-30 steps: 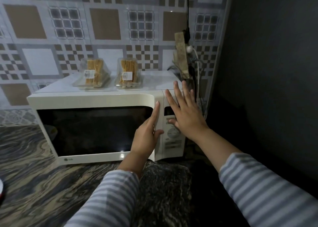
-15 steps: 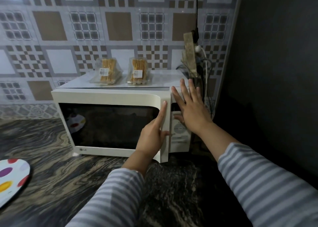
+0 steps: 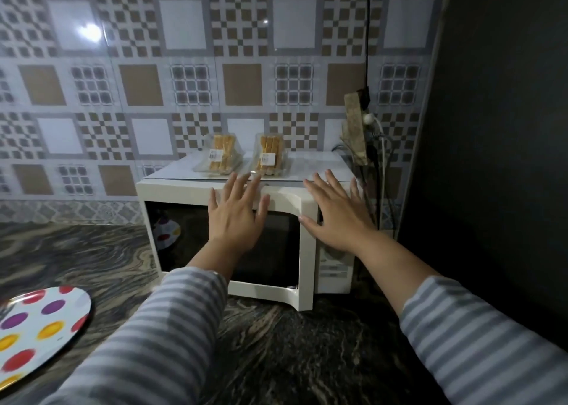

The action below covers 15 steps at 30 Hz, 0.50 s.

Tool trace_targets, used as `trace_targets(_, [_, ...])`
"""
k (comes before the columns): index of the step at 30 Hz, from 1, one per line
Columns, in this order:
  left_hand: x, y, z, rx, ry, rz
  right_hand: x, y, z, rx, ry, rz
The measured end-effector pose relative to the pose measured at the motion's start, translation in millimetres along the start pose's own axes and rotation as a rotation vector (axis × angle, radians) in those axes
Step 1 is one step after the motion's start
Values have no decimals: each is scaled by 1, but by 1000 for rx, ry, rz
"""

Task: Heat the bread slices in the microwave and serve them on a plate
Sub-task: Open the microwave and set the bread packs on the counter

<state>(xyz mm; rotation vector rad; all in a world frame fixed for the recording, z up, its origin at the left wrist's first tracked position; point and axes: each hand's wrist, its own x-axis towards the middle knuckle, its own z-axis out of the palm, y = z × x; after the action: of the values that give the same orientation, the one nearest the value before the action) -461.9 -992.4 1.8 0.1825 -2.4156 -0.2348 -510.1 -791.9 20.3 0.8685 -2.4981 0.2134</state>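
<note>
Neither hand has a grip on anything: the left hand (image 3: 238, 217) and the right hand (image 3: 336, 212) are both spread flat, fingers straight, reaching up before the microwave (image 3: 307, 235). Its door (image 3: 302, 251) stands a little ajar just under the right hand, probably so the bread can go in. Just beyond the fingertips, on the microwave top, lie the 2 bread packs (image 3: 266, 155), untouched. Well behind the left hand, on the bench (image 3: 276, 343), waits the dotted plate (image 3: 40, 328) for serving.

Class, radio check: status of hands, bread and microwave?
Left hand and right hand open, empty. Bread packs on microwave, door ajar. Plate waiting.
</note>
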Motion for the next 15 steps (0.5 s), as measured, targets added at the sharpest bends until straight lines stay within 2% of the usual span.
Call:
trace_targets(2, [1,-3,3,9,-86,-12,-1,-3,5,30,-14,16])
trace_targets(9, [-11,-8,-2,-20,-102,0,-16,-19,2,66,-9,61])
trace_targets(15, [-36,-20,-29,-36,-136,42,-48,-61,-14,44,-12,135])
